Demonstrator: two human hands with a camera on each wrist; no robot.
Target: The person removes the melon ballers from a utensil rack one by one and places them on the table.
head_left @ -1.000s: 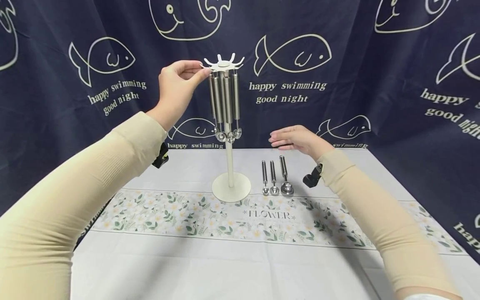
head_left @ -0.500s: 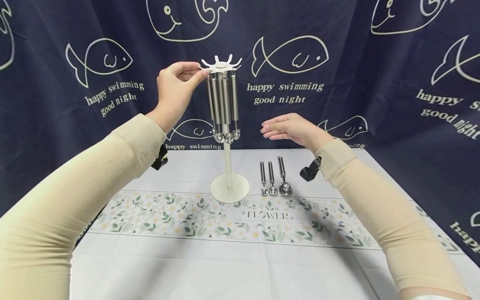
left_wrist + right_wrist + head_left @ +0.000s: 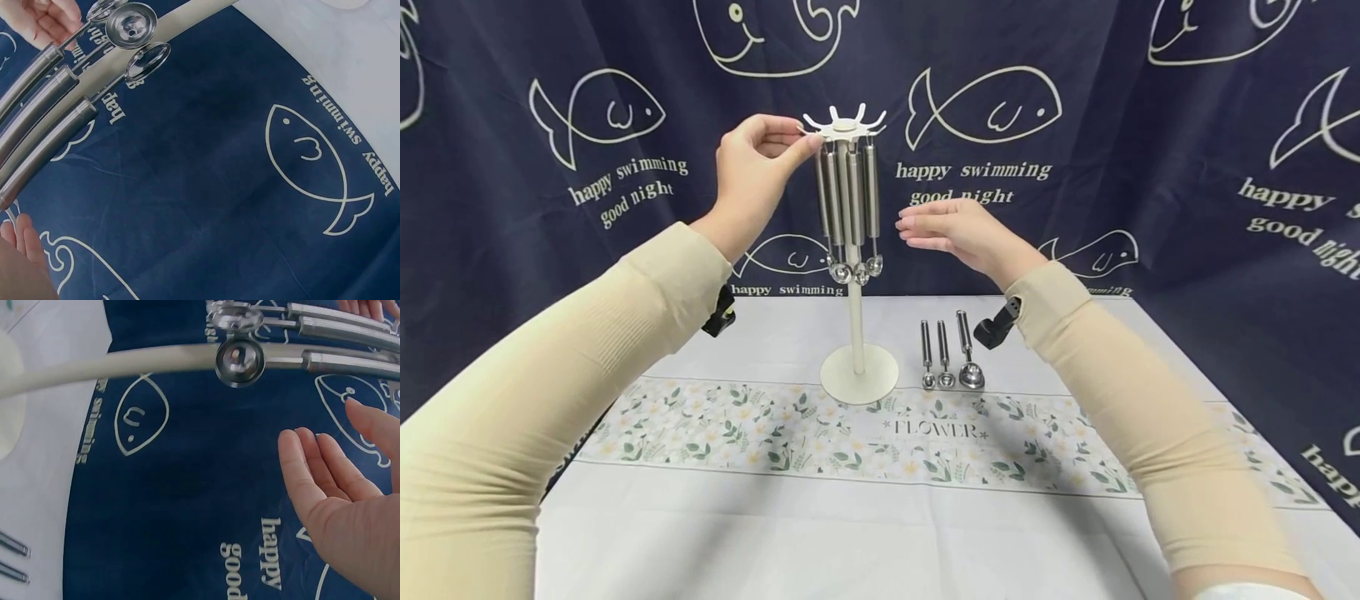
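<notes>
A cream-coloured rack (image 3: 857, 325) stands upright on a round base, with a ring of curved hooks (image 3: 845, 127) at its top. My left hand (image 3: 758, 171) pinches one of those hooks on the left side between thumb and fingers. Several metal scoops with long steel handles (image 3: 872, 196) hang from the hooks, bowls down; the left wrist view shows their round bowls (image 3: 131, 26) close up. To the right of the hanging scoops, my right hand (image 3: 958, 232) is raised in the air, holding nothing. Its fingers (image 3: 337, 465) are extended and apart from the scoops in the right wrist view.
On the table, right of the base, lie two small scoops (image 3: 927, 343) and a larger scoop (image 3: 971, 375) side by side. A flower-printed strip (image 3: 715, 425) crosses the white tablecloth (image 3: 760, 525). A dark blue fish-print curtain (image 3: 820, 50) hangs behind.
My right hand has risen and moved left, from above the lying scoops toward the hanging ones. The left hand keeps its pinch on the hook.
</notes>
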